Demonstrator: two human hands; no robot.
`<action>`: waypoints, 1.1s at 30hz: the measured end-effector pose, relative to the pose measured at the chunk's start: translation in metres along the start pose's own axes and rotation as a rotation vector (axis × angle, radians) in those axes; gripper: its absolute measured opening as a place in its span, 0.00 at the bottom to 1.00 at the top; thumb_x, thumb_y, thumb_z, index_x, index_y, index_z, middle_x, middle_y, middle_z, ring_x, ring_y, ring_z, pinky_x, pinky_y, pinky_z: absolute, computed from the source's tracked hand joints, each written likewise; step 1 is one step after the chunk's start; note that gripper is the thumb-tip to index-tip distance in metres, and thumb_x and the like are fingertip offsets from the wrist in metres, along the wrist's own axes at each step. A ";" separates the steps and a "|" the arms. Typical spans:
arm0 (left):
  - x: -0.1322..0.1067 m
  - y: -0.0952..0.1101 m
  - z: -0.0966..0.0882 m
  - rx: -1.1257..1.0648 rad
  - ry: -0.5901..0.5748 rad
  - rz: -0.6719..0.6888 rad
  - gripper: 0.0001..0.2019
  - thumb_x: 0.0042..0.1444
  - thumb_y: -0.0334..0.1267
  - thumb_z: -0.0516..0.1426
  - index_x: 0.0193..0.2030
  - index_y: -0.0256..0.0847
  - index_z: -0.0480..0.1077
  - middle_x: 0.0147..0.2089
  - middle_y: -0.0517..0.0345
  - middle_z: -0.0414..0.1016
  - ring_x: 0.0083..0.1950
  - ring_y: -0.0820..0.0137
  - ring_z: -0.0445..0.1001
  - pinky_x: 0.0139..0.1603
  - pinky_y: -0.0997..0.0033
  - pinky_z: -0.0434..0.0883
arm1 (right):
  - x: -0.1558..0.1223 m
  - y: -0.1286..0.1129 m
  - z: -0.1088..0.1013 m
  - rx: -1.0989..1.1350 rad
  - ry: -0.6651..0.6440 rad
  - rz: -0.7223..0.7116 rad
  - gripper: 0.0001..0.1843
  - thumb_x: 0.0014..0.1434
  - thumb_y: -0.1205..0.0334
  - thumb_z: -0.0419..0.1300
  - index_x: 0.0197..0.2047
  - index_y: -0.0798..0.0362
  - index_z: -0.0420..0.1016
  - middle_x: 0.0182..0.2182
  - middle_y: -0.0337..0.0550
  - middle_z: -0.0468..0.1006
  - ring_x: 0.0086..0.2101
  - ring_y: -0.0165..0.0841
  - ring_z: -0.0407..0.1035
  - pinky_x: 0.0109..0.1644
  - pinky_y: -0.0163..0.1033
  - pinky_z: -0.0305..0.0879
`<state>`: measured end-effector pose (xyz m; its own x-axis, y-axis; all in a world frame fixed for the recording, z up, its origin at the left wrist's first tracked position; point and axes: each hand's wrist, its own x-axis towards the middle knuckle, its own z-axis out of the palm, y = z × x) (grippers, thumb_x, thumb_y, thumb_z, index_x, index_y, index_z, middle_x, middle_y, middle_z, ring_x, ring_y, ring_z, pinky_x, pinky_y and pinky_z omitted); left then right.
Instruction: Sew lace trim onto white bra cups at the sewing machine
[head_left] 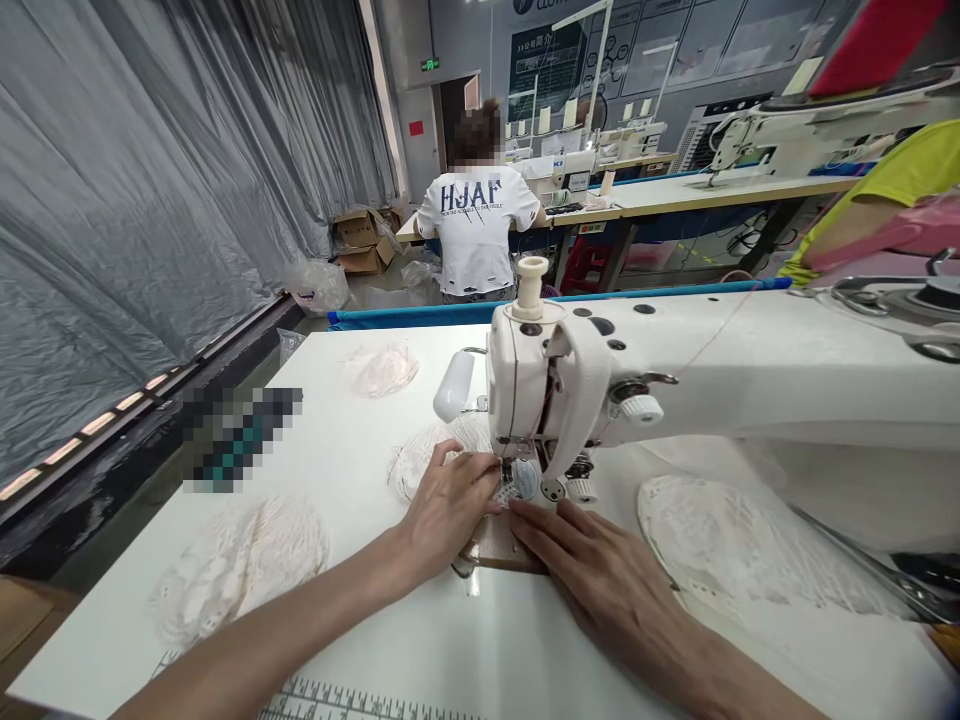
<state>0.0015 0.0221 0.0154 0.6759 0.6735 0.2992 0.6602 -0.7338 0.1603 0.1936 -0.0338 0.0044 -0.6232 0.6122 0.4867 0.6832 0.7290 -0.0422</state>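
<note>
Left hand (pixel 448 508) and right hand (pixel 592 565) are lying flat, fingers extended, grasping nothing, pressing the white lace fabric piece (pixel 431 455) onto the white desk (pixel 360 640) beneath the white sewing machine (pixel 675 390).

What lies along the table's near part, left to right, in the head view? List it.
From the left: lace pile → left hand → right hand → large lace piece.
</note>
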 end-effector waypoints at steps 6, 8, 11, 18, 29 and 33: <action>0.000 -0.005 0.003 0.023 0.019 0.011 0.09 0.63 0.32 0.48 0.31 0.39 0.65 0.39 0.62 0.72 0.38 0.76 0.71 0.54 0.62 0.55 | 0.002 0.002 0.002 -0.023 -0.004 -0.005 0.23 0.54 0.79 0.44 0.46 0.58 0.72 0.48 0.51 0.75 0.32 0.35 0.67 0.27 0.38 0.67; -0.001 -0.003 0.002 0.045 0.023 0.020 0.09 0.62 0.30 0.48 0.32 0.39 0.65 0.39 0.62 0.72 0.39 0.76 0.71 0.55 0.61 0.54 | 0.001 0.002 0.004 -0.016 -0.009 -0.006 0.23 0.54 0.80 0.43 0.46 0.58 0.72 0.48 0.51 0.74 0.32 0.36 0.67 0.28 0.39 0.67; -0.004 0.005 -0.002 0.085 0.040 0.030 0.09 0.62 0.26 0.46 0.35 0.38 0.65 0.40 0.60 0.72 0.39 0.75 0.71 0.54 0.61 0.56 | -0.001 0.002 0.005 -0.005 -0.015 -0.008 0.22 0.56 0.79 0.44 0.48 0.59 0.71 0.50 0.51 0.73 0.34 0.37 0.67 0.28 0.39 0.67; -0.013 0.021 -0.004 0.096 0.122 0.131 0.11 0.62 0.24 0.44 0.40 0.37 0.66 0.38 0.57 0.75 0.39 0.73 0.72 0.47 0.63 0.60 | -0.002 -0.001 -0.004 0.053 -0.003 -0.029 0.18 0.62 0.75 0.43 0.47 0.59 0.71 0.45 0.53 0.76 0.32 0.36 0.66 0.29 0.39 0.65; -0.013 0.023 -0.002 0.117 0.147 0.129 0.09 0.62 0.25 0.47 0.38 0.37 0.67 0.37 0.58 0.75 0.38 0.74 0.72 0.45 0.64 0.60 | -0.003 -0.001 -0.005 0.090 -0.030 -0.005 0.17 0.63 0.75 0.43 0.44 0.58 0.72 0.44 0.51 0.76 0.32 0.36 0.65 0.30 0.40 0.64; -0.014 0.023 -0.002 0.112 0.147 0.121 0.08 0.62 0.25 0.47 0.38 0.37 0.67 0.37 0.58 0.75 0.38 0.73 0.72 0.45 0.64 0.60 | -0.002 -0.001 -0.006 0.073 -0.026 -0.007 0.18 0.63 0.75 0.42 0.44 0.58 0.72 0.45 0.50 0.76 0.32 0.35 0.65 0.30 0.39 0.64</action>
<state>0.0067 -0.0039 0.0171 0.7026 0.5550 0.4454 0.6151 -0.7884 0.0120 0.1964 -0.0377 0.0085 -0.6385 0.6140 0.4641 0.6495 0.7533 -0.1031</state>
